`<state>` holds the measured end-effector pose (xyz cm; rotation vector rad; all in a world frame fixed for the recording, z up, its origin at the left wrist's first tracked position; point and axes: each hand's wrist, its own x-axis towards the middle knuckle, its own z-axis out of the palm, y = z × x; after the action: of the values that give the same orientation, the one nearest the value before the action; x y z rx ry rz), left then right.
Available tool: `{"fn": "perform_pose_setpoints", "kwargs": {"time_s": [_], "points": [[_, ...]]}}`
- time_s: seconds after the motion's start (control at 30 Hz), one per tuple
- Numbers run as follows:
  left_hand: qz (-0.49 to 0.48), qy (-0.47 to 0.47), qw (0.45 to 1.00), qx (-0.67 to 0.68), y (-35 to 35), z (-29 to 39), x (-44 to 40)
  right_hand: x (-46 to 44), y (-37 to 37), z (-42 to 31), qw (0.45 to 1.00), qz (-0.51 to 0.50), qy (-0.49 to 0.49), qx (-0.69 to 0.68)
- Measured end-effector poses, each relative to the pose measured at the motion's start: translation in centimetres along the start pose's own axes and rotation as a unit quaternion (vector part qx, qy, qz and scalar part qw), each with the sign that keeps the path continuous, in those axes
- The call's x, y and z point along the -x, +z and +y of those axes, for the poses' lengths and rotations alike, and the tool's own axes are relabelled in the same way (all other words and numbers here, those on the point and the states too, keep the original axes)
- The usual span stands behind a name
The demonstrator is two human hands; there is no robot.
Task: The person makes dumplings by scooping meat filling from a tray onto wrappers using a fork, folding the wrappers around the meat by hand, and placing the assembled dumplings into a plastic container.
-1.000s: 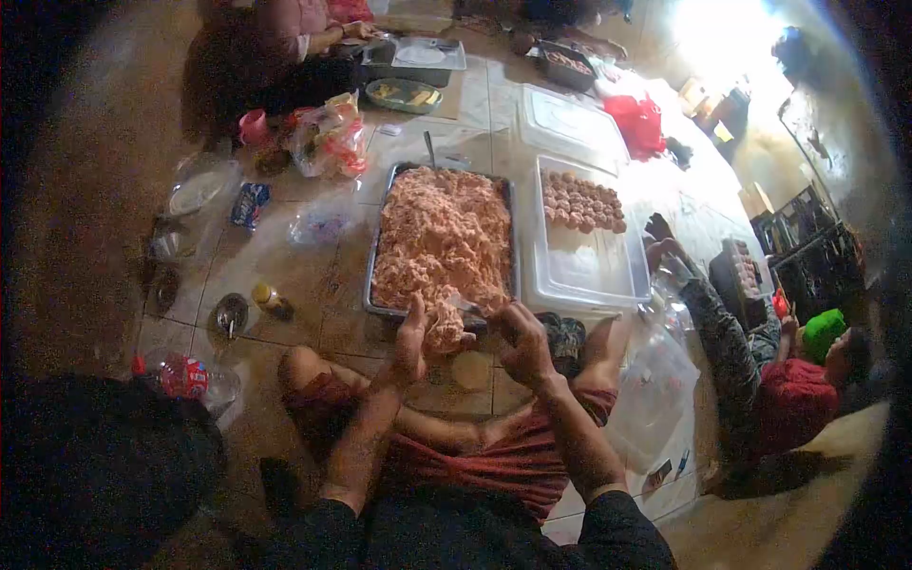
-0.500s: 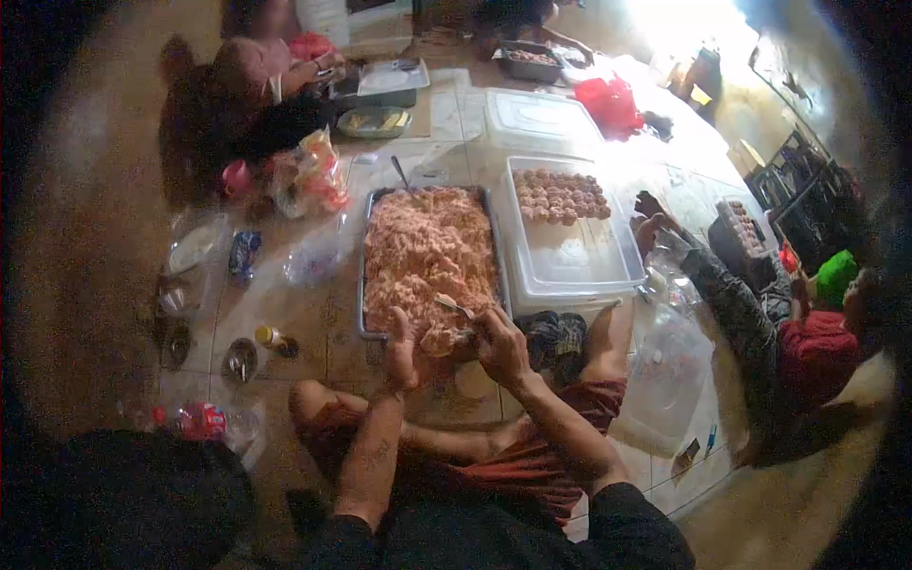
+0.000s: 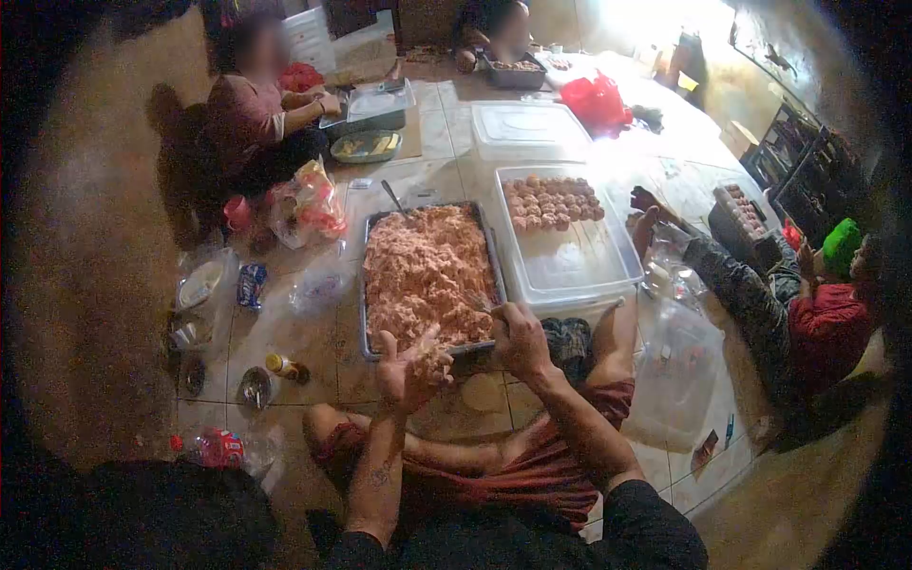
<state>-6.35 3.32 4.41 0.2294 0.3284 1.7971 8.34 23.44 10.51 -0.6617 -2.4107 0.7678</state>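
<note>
A deep tray [image 3: 501,275] heaped with pinkish minced mixture [image 3: 427,261] lies in front of me, a utensil handle [image 3: 391,196] sticking up at its far edge. My left hand [image 3: 410,373] is at the tray's near edge, palm up with fingers apart, and some mixture clings to its fingers. At the near right corner my right hand [image 3: 522,342] is closed round a small utensil, whose tip [image 3: 480,302] is over the mixture. Right of the tray, a clear plastic box [image 3: 570,264] holds rows of round balls [image 3: 554,202].
A lid [image 3: 530,130] lies beyond the box. Seated people are at far left [image 3: 249,119], far back [image 3: 494,28] and right [image 3: 828,323]. Bags [image 3: 309,204], a small yellow-capped jar [image 3: 287,368], a bowl [image 3: 256,388] and a bottle [image 3: 220,447] sit at left.
The view has shifted, showing more of the far side. My left hand has turned palm up and opened wider. The utensil in my right hand has moved from the clump near my left hand toward the tray's right side.
</note>
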Motion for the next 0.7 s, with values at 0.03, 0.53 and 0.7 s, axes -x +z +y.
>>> {"fn": "perform_pose_setpoints", "kwargs": {"time_s": [0.03, 0.53, 0.7], "points": [[-0.036, 0.002, 0.997, 0.07, -0.1, -0.3, -0.1, 0.1, 0.0, 0.0, 1.0, 0.001, -0.018, -0.021], [0.029, 0.091, 0.989, 0.112, 3.2, -2.5, 0.6, 6.1, -1.7, -2.1, 0.972, -0.157, -0.175, -0.01], [0.119, 0.106, 0.979, 0.127, 2.4, -3.4, 1.1, 6.5, -1.5, -3.0, 0.979, -0.141, -0.144, -0.04]]}}
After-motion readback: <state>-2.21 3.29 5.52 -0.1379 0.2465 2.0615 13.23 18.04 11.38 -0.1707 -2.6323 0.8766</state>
